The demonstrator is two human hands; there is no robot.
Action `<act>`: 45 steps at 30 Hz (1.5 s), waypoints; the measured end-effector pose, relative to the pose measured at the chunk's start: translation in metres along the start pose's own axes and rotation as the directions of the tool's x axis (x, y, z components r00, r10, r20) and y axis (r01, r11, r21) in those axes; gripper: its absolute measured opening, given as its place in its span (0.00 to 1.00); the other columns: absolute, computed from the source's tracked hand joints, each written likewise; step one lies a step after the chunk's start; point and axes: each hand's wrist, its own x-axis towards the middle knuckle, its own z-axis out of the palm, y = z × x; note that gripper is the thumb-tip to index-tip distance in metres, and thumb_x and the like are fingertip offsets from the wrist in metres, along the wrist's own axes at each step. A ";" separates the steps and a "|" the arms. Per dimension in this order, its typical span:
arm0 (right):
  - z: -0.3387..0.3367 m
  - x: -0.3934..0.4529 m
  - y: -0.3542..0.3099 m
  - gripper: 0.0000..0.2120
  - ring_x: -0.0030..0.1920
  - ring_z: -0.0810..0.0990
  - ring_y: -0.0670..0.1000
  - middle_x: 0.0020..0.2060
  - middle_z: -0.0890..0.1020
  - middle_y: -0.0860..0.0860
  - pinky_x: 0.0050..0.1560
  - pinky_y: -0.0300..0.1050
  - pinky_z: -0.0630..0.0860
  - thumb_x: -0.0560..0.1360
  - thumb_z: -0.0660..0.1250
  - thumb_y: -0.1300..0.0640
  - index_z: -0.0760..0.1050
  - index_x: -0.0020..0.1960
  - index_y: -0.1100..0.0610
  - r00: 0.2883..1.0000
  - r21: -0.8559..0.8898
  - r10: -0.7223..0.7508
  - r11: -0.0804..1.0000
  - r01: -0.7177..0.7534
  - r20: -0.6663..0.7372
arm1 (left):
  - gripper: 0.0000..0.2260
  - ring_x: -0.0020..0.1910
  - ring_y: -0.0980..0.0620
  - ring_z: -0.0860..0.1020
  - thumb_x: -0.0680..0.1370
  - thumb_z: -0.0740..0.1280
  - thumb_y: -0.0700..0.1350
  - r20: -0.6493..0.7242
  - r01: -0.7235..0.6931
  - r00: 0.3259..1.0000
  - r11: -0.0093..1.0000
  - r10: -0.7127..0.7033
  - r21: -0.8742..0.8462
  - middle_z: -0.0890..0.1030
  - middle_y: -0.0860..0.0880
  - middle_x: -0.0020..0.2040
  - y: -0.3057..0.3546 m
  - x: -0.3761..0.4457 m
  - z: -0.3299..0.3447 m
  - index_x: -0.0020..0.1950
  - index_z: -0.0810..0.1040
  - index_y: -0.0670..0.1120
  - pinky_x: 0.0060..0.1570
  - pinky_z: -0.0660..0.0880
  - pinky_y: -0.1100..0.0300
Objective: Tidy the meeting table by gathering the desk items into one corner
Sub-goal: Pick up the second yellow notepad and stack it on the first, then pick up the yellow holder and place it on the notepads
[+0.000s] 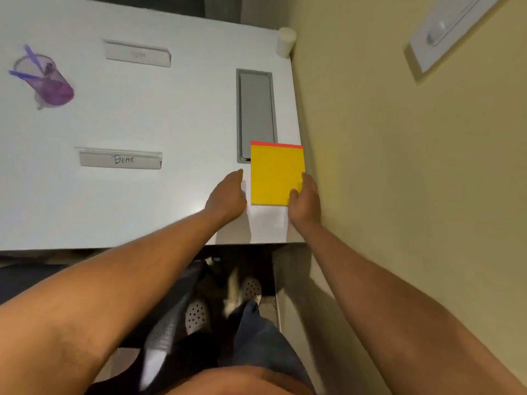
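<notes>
A yellow notepad [273,173] with a red top strip lies flat near the right front corner of the white table [176,115]. My right hand [305,199] holds its lower right edge, thumb on top and fingers along the side. My left hand [229,195] rests on the table just left of the pad, fingers straight, apart from it. A purple pen cup [47,81] with pens stands at the far left. Two name plates are on the table, one reading "BEAR" [121,159] and one further back [138,54].
A grey cable hatch [256,109] is set into the table behind the notepad. A white cylinder [286,41] stands at the far right corner. The yellow wall [399,166] runs close along the table's right edge. My legs and shoes are below the front edge.
</notes>
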 end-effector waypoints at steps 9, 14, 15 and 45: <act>0.000 -0.108 -0.068 0.31 0.85 0.52 0.57 0.85 0.52 0.56 0.84 0.55 0.53 0.86 0.60 0.56 0.54 0.85 0.59 0.908 -0.302 -0.413 0.859 0.413 0.067 | 0.29 0.86 0.45 0.51 0.89 0.54 0.54 -0.100 -0.259 0.949 0.922 0.298 0.286 0.54 0.46 0.87 0.007 -0.082 -0.071 0.87 0.53 0.44 0.83 0.52 0.43; -0.028 -0.142 -0.105 0.30 0.85 0.52 0.58 0.85 0.54 0.57 0.84 0.57 0.53 0.86 0.59 0.51 0.54 0.85 0.58 0.874 -0.328 -0.483 0.836 0.439 -0.062 | 0.30 0.87 0.44 0.46 0.88 0.51 0.57 -0.205 -0.244 0.889 0.801 0.410 0.546 0.52 0.48 0.88 0.013 -0.130 -0.105 0.87 0.52 0.45 0.83 0.47 0.36; -0.035 -0.148 -0.112 0.30 0.85 0.52 0.58 0.85 0.54 0.57 0.84 0.58 0.53 0.86 0.58 0.50 0.54 0.85 0.58 0.855 -0.342 -0.512 0.821 0.458 -0.086 | 0.30 0.87 0.44 0.46 0.88 0.50 0.58 -0.250 -0.218 0.869 0.784 0.427 0.581 0.51 0.48 0.88 0.014 -0.140 -0.111 0.87 0.52 0.45 0.83 0.46 0.35; 0.155 -0.597 -0.367 0.36 0.85 0.47 0.60 0.85 0.52 0.56 0.84 0.64 0.48 0.84 0.50 0.37 0.53 0.85 0.57 0.030 -0.049 -0.976 0.019 0.999 0.216 | 0.34 0.87 0.42 0.43 0.86 0.52 0.62 -0.932 0.619 0.353 0.728 0.078 0.295 0.46 0.46 0.88 -0.301 -0.662 -0.219 0.87 0.47 0.47 0.81 0.46 0.30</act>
